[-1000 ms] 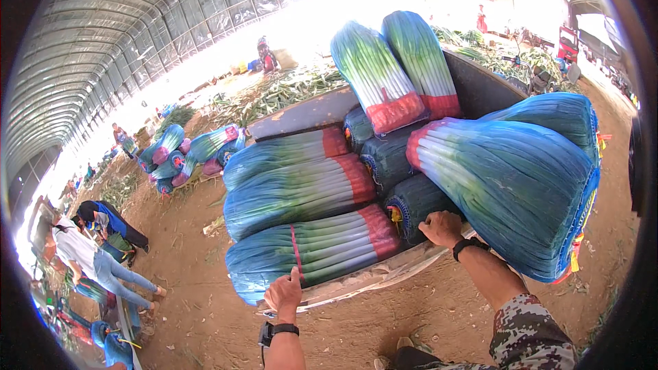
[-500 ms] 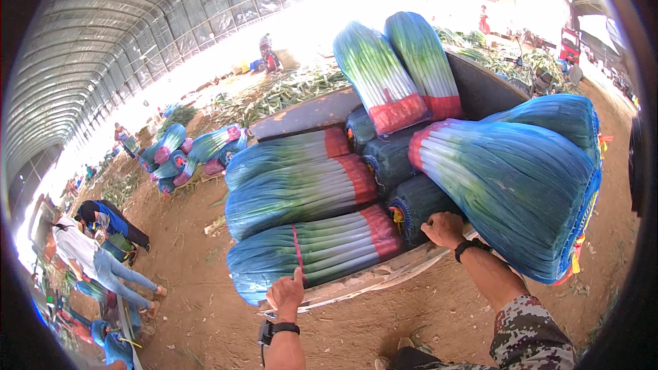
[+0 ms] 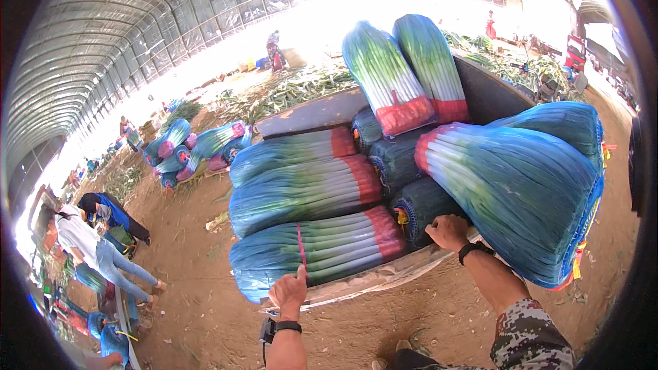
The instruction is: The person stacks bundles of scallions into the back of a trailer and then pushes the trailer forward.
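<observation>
- Head view, centre of the frame: a cart bed [image 3: 384, 277] stacked with big netted bundles of green onions, white stalks and green tops wrapped in blue mesh with red ends.
- Low centre, the left hand [image 3: 289, 292] presses against the lowest bundle [image 3: 315, 250], thumb up on the mesh and fingers curled at the bed's front edge; a dark watch sits on that wrist.
- Right of centre, the right hand [image 3: 449, 231] lies on the round end of a dark bundle [image 3: 418, 207], fingers together and bent over it; whether they grip I cannot tell.
- Right side: a large bundle [image 3: 521, 192] leans out over the right forearm, in a camouflage sleeve lower down.
- Top centre: two bundles [image 3: 404, 72] stand upright against the cart's dark back wall.
- Left of centre: more bundles [image 3: 195, 149] lie on the dirt floor.
- Lower left: a person in a white shirt [image 3: 86, 243] bends over.
</observation>
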`<state>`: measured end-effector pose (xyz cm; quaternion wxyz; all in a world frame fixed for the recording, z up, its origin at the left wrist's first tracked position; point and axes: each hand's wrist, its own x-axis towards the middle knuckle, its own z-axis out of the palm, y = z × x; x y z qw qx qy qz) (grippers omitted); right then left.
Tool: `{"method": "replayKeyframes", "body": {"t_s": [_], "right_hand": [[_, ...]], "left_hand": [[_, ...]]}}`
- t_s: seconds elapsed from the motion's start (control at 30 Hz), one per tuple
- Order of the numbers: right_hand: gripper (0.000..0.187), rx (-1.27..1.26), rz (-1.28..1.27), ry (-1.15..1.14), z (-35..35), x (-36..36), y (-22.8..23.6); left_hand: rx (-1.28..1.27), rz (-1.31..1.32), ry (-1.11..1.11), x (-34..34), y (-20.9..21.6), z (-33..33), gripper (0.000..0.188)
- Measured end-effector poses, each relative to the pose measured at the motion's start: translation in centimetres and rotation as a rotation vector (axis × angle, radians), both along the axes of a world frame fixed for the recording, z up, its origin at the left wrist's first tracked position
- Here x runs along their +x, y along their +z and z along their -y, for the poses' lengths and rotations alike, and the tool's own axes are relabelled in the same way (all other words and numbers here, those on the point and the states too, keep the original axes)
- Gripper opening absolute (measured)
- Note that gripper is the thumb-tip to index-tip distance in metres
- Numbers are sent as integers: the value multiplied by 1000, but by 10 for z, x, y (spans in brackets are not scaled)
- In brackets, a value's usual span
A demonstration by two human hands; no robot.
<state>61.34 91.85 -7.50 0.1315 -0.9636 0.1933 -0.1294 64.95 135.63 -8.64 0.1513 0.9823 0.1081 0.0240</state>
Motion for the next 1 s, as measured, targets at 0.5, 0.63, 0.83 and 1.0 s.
{"method": "replayKeyframes", "body": {"t_s": [0.5,0.63,0.83,1.0], "right_hand": [[34,22,-10,28,0,0,4],[35,55,-54,15,-4,-1,8],[31,59,-19,9,-7,-5,12],[32,52,-50,18,-4,-1,6]], "left_hand": [[-20,-9,22,-3,5,0,63],[-37,4,37,-4,5,0,64],[-39,-40,21,-5,9,2,64],[-34,-47,23,-7,13,3,65]]}}
